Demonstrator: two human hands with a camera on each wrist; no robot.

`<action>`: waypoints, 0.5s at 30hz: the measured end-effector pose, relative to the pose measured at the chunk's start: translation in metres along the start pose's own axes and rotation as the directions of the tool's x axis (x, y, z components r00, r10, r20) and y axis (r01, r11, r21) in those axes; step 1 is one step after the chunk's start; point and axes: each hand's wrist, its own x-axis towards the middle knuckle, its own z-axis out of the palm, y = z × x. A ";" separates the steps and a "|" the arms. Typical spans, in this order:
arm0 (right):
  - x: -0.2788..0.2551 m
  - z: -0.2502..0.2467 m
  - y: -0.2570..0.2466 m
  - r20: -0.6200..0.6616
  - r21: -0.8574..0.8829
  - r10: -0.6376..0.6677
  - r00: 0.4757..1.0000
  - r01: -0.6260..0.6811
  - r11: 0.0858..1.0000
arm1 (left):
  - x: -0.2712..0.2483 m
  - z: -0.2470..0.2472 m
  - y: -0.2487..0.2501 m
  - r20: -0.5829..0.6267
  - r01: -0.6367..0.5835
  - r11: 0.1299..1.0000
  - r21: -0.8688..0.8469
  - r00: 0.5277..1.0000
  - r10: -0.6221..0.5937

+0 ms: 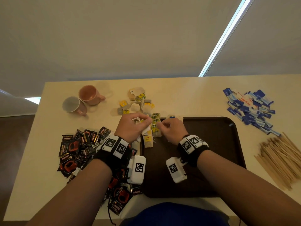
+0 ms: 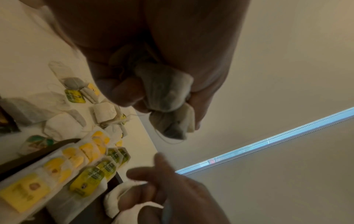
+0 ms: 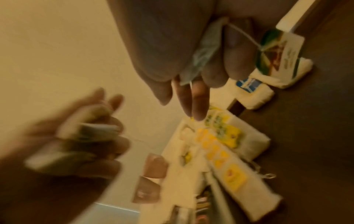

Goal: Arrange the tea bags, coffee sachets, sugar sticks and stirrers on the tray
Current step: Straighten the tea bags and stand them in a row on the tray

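My left hand (image 1: 135, 123) grips a bunch of tea bags (image 2: 166, 94) just above the left back corner of the dark brown tray (image 1: 211, 137). My right hand (image 1: 169, 128) is beside it over the tray and holds one tea bag (image 3: 203, 50) between thumb and fingers; its string runs to a green tag (image 3: 275, 47). Two overlapping rows of tea bags (image 1: 154, 128), with yellow and green-yellow tags, lie along the tray's left edge. Loose tea bags (image 1: 136, 101) are heaped on the table behind the hands.
Black coffee sachets (image 1: 76, 149) are piled left of the tray, blue sugar sticks (image 1: 250, 108) at the back right, wooden stirrers (image 1: 281, 159) at the right. Two mugs (image 1: 84, 100) stand at the back left. A tea bag with a blue tag (image 1: 172, 117) lies at the tray's back edge.
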 end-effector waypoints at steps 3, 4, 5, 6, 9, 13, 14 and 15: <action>-0.025 -0.016 -0.028 0.127 0.242 -0.066 0.990 0.033 0.970 | -0.003 0.006 0.004 -0.008 -0.009 0.998 -0.057 1.000 0.009; -0.033 -0.021 -0.036 0.150 0.284 -0.091 0.984 0.045 0.958 | -0.005 0.008 0.006 -0.007 -0.015 0.997 -0.076 1.000 0.014; -0.040 -0.026 -0.040 0.163 0.308 -0.115 0.980 0.061 0.949 | -0.007 0.010 0.009 -0.009 -0.018 0.995 -0.095 1.000 0.017; -0.046 -0.029 -0.043 0.162 0.329 -0.138 0.977 0.078 0.941 | -0.009 0.013 0.011 -0.012 -0.023 0.994 -0.110 1.000 0.022; -0.054 -0.032 -0.040 0.112 0.357 -0.152 0.982 0.103 0.929 | -0.019 0.019 0.019 -0.019 -0.013 0.990 -0.137 1.000 0.011; -0.060 -0.034 -0.032 0.061 0.345 -0.119 0.991 0.091 0.934 | -0.029 0.025 0.022 -0.018 -0.030 0.986 -0.162 0.999 0.027; -0.061 -0.035 -0.031 0.048 0.332 -0.116 0.992 0.093 0.939 | -0.032 0.026 0.022 -0.012 -0.037 0.985 -0.168 0.999 0.036; -0.063 -0.036 -0.030 0.042 0.325 -0.114 0.993 0.094 0.941 | -0.035 0.027 0.022 -0.010 -0.041 0.983 -0.179 0.999 0.040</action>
